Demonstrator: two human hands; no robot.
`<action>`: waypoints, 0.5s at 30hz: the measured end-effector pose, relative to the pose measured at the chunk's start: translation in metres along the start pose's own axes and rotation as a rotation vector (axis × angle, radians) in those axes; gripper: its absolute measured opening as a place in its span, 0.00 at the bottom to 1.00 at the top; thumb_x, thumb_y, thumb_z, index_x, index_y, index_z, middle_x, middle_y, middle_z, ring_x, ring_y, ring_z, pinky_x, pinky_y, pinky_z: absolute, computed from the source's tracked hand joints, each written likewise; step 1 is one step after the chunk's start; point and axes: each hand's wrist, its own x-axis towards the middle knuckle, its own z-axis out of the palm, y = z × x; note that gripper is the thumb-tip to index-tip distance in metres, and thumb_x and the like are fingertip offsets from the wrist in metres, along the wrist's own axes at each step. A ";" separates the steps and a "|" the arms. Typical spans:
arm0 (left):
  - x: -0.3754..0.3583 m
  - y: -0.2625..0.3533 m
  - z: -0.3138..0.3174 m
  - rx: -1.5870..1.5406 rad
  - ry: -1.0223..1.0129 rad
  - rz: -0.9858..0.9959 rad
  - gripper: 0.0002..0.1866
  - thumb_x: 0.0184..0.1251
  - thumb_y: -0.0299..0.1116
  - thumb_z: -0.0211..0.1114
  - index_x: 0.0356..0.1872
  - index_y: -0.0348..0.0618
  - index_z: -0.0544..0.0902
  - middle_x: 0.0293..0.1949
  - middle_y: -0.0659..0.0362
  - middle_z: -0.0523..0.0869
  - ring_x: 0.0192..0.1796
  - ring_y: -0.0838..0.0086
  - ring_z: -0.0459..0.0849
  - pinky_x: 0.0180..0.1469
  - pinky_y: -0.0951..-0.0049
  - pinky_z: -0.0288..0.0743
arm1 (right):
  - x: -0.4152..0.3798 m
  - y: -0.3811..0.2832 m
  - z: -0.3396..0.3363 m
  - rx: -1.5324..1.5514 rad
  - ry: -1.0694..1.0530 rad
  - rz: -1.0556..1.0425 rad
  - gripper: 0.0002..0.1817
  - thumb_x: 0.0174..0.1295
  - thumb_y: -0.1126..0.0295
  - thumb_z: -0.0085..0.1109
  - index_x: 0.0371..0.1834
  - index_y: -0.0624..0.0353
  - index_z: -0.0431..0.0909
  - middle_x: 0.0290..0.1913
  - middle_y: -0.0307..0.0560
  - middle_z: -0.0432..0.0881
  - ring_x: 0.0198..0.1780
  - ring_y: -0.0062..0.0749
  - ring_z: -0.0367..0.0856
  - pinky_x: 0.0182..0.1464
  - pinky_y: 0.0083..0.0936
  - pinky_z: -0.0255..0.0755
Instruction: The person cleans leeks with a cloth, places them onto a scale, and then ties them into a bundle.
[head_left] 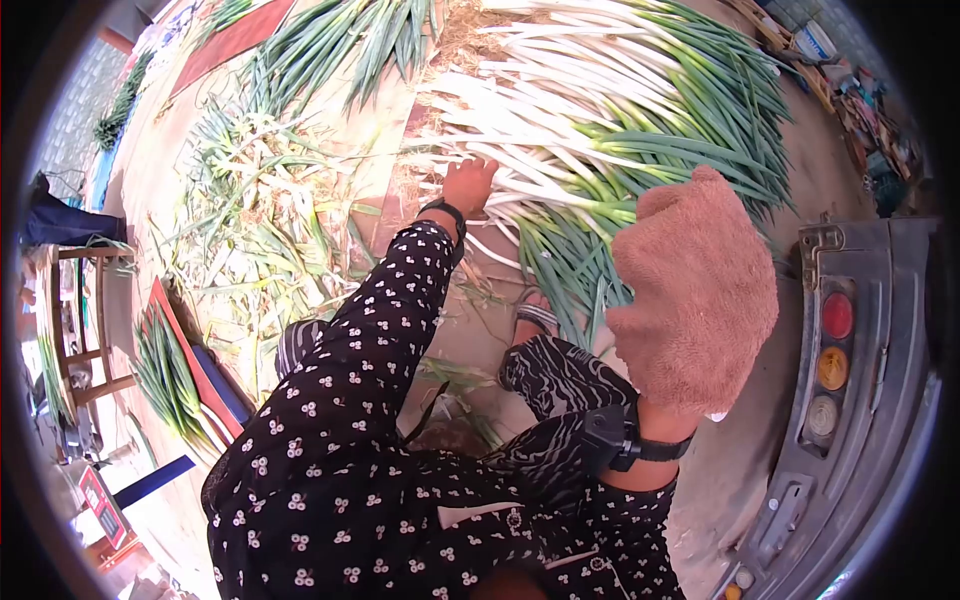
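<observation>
Fingers of the left hand are spread flat on the white stalks of a big pile of leeks, pressing on them at the near edge of the pile; whether any single stalk is gripped cannot be told. A black wristband sits just behind that hand, and the arm runs back in a black sleeve with small white flowers. The right hand is raised close to the camera and wrapped in a pink terry glove; it hangs over the green tops of the leeks, touching none that can be seen, and whether it is closed or loose inside the cloth cannot be told. A black strap circles its wrist. The leeks lie on bare ground, white ends toward the left and green leaves fanning right. Left of the pile, trimmed leaves and husks are strewn loosely. A sandalled foot shows beneath the leeks' near edge. At the right edge stands the grey rear of a vehicle with its tail lights. Another leek bundle lies at the far left.
</observation>
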 end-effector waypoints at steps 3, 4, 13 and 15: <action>-0.007 -0.002 -0.009 0.069 -0.032 0.087 0.21 0.57 0.39 0.62 0.52 0.49 0.71 0.47 0.52 0.77 0.52 0.57 0.76 0.51 0.52 0.69 | 0.031 -0.017 0.004 0.071 0.045 -0.010 0.14 0.58 0.61 0.52 0.40 0.60 0.74 0.37 0.52 0.75 0.38 0.43 0.75 0.40 0.34 0.68; -0.009 -0.003 -0.008 0.006 -0.067 0.109 0.20 0.58 0.39 0.62 0.51 0.48 0.72 0.47 0.52 0.77 0.52 0.56 0.76 0.50 0.52 0.70 | 0.042 -0.022 0.005 0.097 0.060 -0.015 0.14 0.58 0.61 0.52 0.40 0.60 0.74 0.36 0.52 0.75 0.38 0.43 0.75 0.40 0.34 0.68; -0.024 0.007 -0.162 -0.379 -0.021 0.413 0.19 0.67 0.47 0.54 0.37 0.38 0.78 0.34 0.45 0.81 0.37 0.51 0.78 0.41 0.59 0.71 | 0.058 -0.060 -0.002 0.252 0.105 -0.010 0.14 0.59 0.61 0.51 0.39 0.61 0.74 0.34 0.51 0.75 0.35 0.42 0.76 0.37 0.34 0.69; -0.035 0.006 -0.213 -0.504 -0.096 0.392 0.21 0.68 0.48 0.54 0.38 0.36 0.78 0.30 0.48 0.81 0.32 0.59 0.78 0.38 0.64 0.72 | 0.058 -0.074 -0.004 0.281 0.114 -0.023 0.14 0.59 0.61 0.50 0.38 0.61 0.74 0.34 0.51 0.75 0.34 0.42 0.76 0.36 0.34 0.69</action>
